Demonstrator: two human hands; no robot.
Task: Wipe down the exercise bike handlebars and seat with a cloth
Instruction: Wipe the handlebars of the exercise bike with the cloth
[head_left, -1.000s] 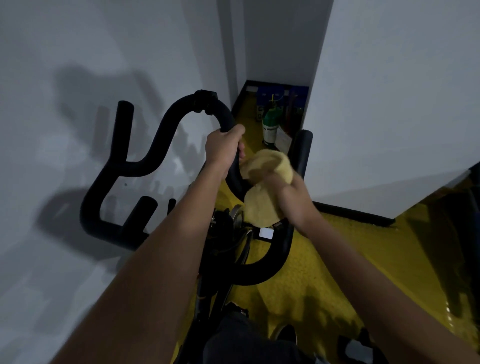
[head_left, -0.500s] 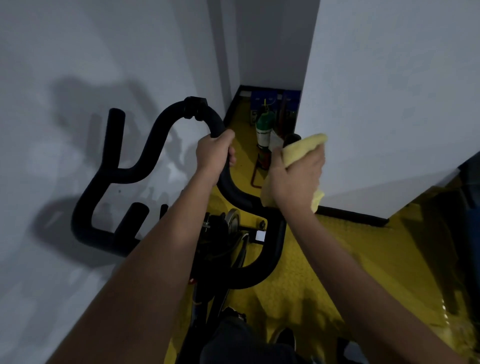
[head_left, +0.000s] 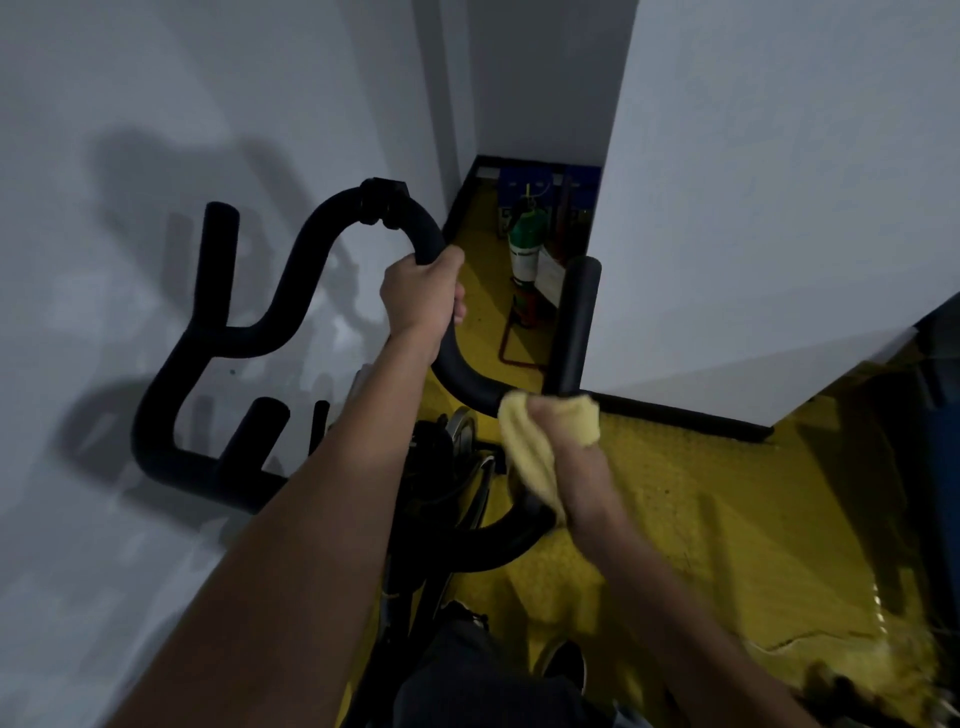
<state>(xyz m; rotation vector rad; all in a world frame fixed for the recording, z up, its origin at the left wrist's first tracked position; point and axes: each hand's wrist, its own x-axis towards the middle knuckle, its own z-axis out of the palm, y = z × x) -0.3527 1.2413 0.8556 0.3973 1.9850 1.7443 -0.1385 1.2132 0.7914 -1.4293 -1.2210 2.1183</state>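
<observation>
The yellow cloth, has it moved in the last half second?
Yes. The yellow cloth in the right hand slid down the upright grip to its base.

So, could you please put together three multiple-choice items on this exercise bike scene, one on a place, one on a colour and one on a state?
1. Where is the cloth pressed?
A. on the handlebar where its right upright post joins the bend
B. on the far left post
C. on the floor

2. What colour is the floor?
A. grey
B. yellow
C. red

3. What is the left hand doing?
A. hanging loose
B. holding a bottle
C. keeping a grip on the curved bar

Answers: 1 A, the right hand holds the cloth against the bar below the right post. 2 B, the textured floor shows yellow. 3 C, its fingers curl round the bar.
</observation>
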